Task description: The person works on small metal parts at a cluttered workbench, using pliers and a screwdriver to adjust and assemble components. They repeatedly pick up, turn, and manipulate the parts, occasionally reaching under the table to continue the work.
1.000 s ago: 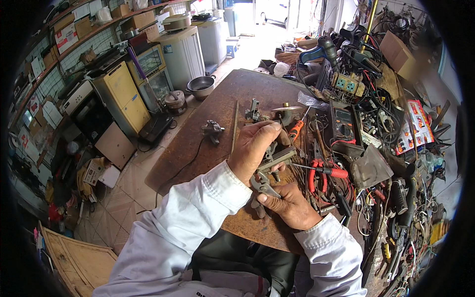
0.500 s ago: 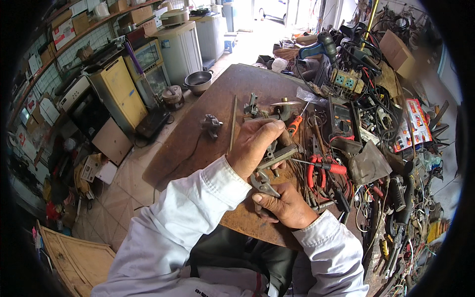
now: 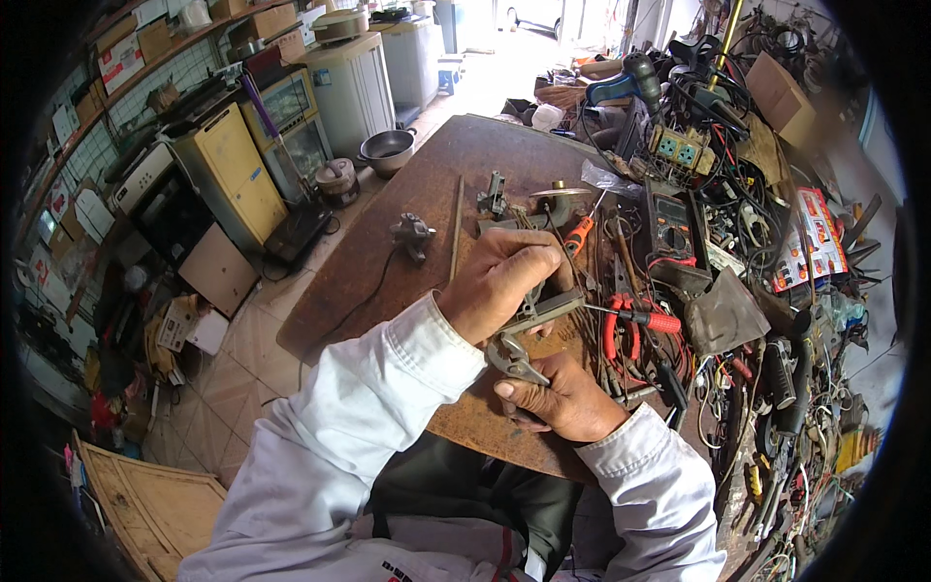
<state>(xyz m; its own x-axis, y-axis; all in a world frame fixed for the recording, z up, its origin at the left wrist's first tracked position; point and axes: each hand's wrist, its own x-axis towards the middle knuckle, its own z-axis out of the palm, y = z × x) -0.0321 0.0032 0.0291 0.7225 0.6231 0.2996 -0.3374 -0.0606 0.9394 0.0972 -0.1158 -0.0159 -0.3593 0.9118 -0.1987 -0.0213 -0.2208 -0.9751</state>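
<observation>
My left hand (image 3: 504, 281) is closed round a greyish metal part with a flat bar (image 3: 551, 310), held just above the worn wooden table (image 3: 388, 291). Its fingers hide much of the part. Below it, my right hand (image 3: 567, 400) grips a pair of pliers (image 3: 514, 359). Their jaws point up toward the metal part; whether they touch it I cannot tell. Beyond my left hand stand a round metal disc with a brass-coloured hub (image 3: 560, 188) and a small metal fitting (image 3: 494, 194). A red-handled screwdriver (image 3: 652, 320) lies to the right of the bar.
Red-handled pliers (image 3: 621, 335), an orange screwdriver (image 3: 579, 236) and a multimeter (image 3: 670, 228) lie to the right. Tangled cables, a power socket block (image 3: 677, 147) and a heat gun (image 3: 626, 87) crowd beyond. A metal rod (image 3: 458, 228) and a metal clamp-like piece (image 3: 414, 236) lie on the left.
Both hands keep their grips and hold nearly the same place. The view has shifted slightly, and the pliers' head looks turned a little.
</observation>
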